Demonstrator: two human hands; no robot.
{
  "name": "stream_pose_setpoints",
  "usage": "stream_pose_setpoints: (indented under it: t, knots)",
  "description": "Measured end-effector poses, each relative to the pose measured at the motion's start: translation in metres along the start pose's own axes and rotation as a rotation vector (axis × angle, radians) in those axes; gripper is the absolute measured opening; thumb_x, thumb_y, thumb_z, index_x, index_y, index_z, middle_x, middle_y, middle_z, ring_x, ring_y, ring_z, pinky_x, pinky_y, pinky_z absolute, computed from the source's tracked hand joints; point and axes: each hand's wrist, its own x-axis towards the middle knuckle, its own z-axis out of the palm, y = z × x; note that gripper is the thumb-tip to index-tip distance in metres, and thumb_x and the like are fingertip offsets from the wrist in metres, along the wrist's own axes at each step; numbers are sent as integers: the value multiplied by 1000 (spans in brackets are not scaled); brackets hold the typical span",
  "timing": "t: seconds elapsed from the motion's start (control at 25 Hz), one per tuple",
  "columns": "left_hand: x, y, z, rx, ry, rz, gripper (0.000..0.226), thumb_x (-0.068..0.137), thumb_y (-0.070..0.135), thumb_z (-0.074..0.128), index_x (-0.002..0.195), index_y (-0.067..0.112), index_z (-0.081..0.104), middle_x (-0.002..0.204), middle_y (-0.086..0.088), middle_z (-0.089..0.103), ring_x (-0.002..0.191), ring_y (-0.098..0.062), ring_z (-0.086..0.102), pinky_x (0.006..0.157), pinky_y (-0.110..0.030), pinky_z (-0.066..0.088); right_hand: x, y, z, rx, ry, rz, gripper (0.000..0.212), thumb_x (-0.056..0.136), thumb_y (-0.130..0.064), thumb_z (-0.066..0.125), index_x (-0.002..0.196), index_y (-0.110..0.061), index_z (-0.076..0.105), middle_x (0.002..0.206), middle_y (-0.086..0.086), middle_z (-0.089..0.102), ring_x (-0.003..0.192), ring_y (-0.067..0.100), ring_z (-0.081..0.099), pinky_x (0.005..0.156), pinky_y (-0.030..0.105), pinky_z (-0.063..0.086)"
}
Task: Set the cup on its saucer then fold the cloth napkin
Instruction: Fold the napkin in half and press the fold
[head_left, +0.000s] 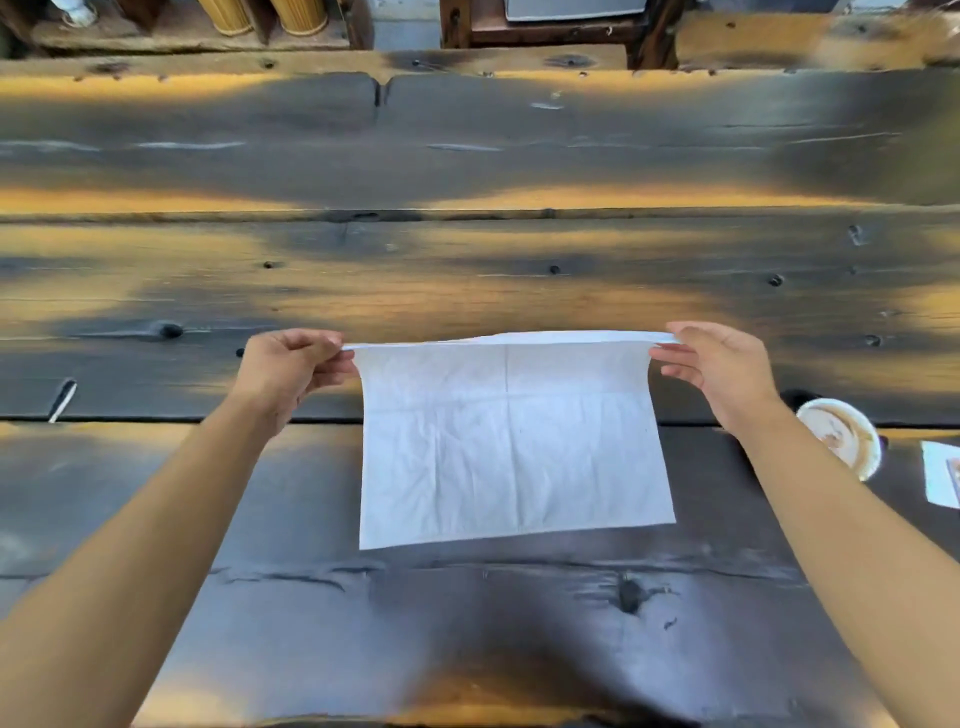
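White creased cloth napkin (511, 441) lies flat on the dark plank table (467, 639). Left hand (291, 371) and right hand (719, 371) each pinch a far corner, lifted; its free near edge lies toward the person, so the fold comes that way.

The white cloth napkin (511, 441) is spread flat and creased — one fold line runs down its middle, another across it. Its near edge lies on the dark wooden planks, while its far edge is lifted and taut (a thin strip of it curls over toward the viewer), pinched at both far corners. The cup (844, 436) stands well off to the right of the napkin, partly hidden behind a forearm — a pale round rim with brown, foamy residue inside. Whether a saucer sits under it cannot be told.
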Motion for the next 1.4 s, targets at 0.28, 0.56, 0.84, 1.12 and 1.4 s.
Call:
stream_pose_setpoints:
  t: [0.28,0.56,0.84,1.12,1.4]
  knots:
    - [-78,-73,-27,60,27,-242,20,89,4,72,107,4,65,86,-15,77,65,-19,74,55,-22,59,-73,64,-44,-164,-36,207,38,92,-11,69,127,-5,56,107,12,74,91,27,75,63,27,57]
    - [-105,-140,-27,92,40,-414,16,83,-2,76,96,0,67,87,-17,73,68,-23,72,59,-25,62,-89,125,-55,-351,91,286,19,90,-9,70,108,-1,68,97,14,73,76,22,71,62,28,55]
    - [-113,-168,-21,73,105,-429,15,84,-10,72,88,1,62,85,-21,69,77,-34,71,69,-33,64,-86,150,-59,-438,155,277,18,87,-7,72,103,0,70,78,5,66,70,17,63,69,33,58]
    - [-109,-180,-17,193,124,-391,18,79,-9,75,88,0,63,81,-18,69,68,-27,68,67,-32,63,-87,156,-59,-562,182,263,20,78,-5,75,82,-23,69,79,1,72,78,28,74,92,45,58]
    - [-105,-185,-13,453,138,-347,15,74,0,75,84,10,69,80,-13,75,68,-27,70,68,-38,62,-90,155,-52,-742,200,221,17,78,-10,70,86,-24,71,88,2,73,89,24,71,84,30,51]
